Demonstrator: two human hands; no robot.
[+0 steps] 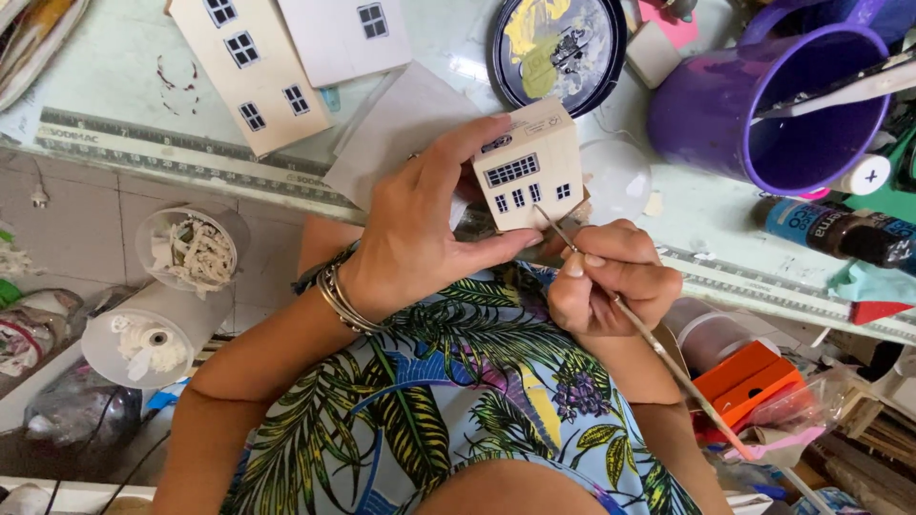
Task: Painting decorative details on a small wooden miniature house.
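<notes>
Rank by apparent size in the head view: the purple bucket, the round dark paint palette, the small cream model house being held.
1. Purple plastic bucket, largest.
2. Round dark paint palette, partly cut off by the frame's top edge.
3. Small cream model house, gripped in the left hand; it sits nearer the camera, so its true size is unsure.

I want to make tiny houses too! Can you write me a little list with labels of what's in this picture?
Left hand: grips a small wooden house by its sides
Right hand: holds a thin paintbrush, tip at the house's lower front
House look: pale wood, dark windows
Table: two bigger house cut-outs, a round paint palette
Right side: purple bucket, a paint bottle lying down
Wrist: metal bracelets
Below table: plastic tubs of white scraps
</notes>
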